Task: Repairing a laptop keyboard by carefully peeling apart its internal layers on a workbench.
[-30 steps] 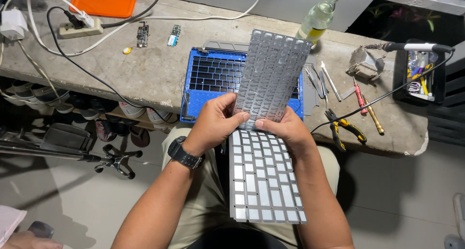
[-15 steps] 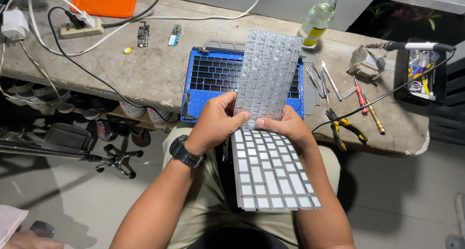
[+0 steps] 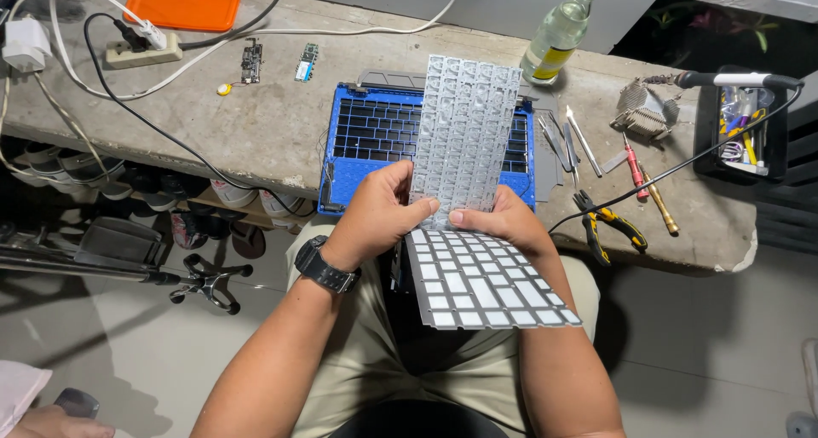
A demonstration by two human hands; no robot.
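Head view: your left hand (image 3: 379, 212) and right hand (image 3: 503, 221) pinch the thin grey plastic keyboard sheets (image 3: 464, 131) above the worktop's (image 3: 256, 135) front edge; the lower keycap sheet (image 3: 486, 280) has swung rightward.

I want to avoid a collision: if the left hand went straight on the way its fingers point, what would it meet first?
Probably the right hand: the left hand points across the grey keyboard sheet toward it.

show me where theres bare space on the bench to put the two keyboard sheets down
Bare concrete lies left of the blue laptop frame, below the power strip and small circuit boards, though a black cable crosses it. Right of the frame is crowded: screwdrivers, pliers, tweezers.
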